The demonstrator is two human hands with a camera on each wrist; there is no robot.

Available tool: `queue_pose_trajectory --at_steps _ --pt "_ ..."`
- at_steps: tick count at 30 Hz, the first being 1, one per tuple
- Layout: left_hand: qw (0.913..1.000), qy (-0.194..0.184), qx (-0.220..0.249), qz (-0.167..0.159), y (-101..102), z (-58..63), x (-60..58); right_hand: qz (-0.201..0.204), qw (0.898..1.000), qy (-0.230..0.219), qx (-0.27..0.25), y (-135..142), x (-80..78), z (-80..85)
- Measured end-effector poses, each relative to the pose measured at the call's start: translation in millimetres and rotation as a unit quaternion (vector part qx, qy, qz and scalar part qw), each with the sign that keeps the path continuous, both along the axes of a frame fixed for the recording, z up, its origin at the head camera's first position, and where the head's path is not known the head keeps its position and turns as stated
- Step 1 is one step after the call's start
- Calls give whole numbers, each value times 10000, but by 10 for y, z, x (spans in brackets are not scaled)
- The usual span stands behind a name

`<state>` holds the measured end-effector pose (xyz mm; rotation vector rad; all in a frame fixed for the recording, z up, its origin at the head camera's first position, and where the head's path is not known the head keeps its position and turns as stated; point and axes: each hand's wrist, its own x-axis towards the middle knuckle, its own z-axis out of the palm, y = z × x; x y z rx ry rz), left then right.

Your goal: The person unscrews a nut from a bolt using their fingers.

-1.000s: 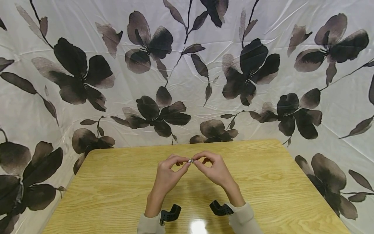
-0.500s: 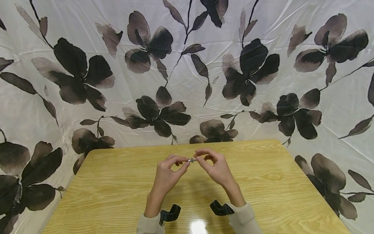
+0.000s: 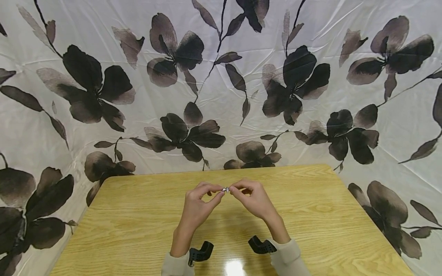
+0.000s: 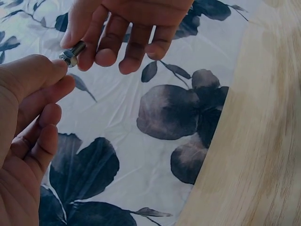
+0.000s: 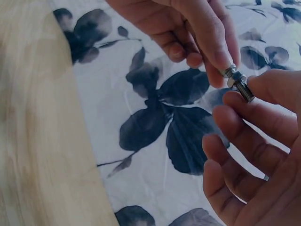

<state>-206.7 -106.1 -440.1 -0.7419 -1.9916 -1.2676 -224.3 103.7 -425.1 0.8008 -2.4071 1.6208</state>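
Above the yellow wood-grain table point(image 3: 138, 222), the left hand point(image 3: 200, 203) and right hand point(image 3: 253, 197) pinch opposite ends of a small silver metal threaded bolt point(image 5: 244, 91) (likely light, stiff, slippery); its silver hexagonal nut point(image 5: 233, 80) probably offers surer purchase.

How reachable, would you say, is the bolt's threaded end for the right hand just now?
Yes, most likely: the right hand has its fingertips at the bolt's threaded end, and the left hand pinches the opposite end, leaving the way free.
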Motion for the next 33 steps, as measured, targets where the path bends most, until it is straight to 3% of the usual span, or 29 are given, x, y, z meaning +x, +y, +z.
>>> queue_pose_trajectory --at_steps 15,28,33 --pt "9996 152 -238 57 -2 7 1 225 9996 -137 33 -1 9 18" --pt "9991 53 -282 318 -18 -5 -27 452 9977 265 -423 3 -17 40" --pt "9994 50 -214 266 -21 10 -30 176 9991 43 -392 1 -10 79"
